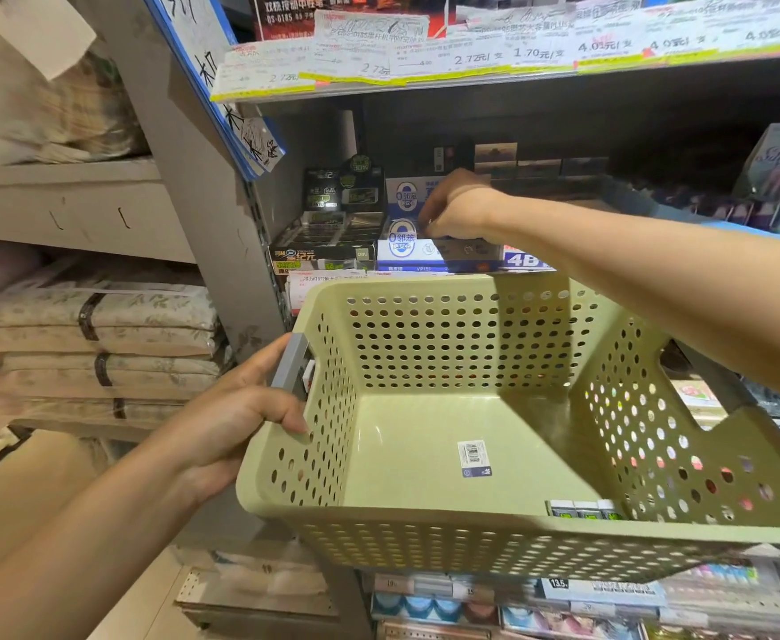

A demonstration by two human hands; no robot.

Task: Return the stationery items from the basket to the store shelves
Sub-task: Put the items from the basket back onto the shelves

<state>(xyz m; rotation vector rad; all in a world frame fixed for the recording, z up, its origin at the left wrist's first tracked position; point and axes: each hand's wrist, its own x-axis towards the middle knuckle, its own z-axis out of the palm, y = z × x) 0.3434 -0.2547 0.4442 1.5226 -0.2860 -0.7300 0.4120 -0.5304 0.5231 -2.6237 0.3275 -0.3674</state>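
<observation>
A pale green perforated basket (425, 538) is held up in front of the store shelves. My left hand (240, 413) grips its left rim by the grey handle. Inside, a few small white and green items (584, 509) lie in the near right corner, beside a barcode sticker on the floor. My right hand (455, 207) reaches over the basket into the middle shelf, fingers curled down on a small dark box (466, 251) at the blue and white display box (406, 251). The fingertips are partly hidden.
Black and green display boxes (333, 224) sit left of the blue one. The upper shelf edge (471, 62) carries several price labels. Bagged folded textiles (97, 330) fill the left shelving. Lower shelves (563, 607) hold more packaged stationery.
</observation>
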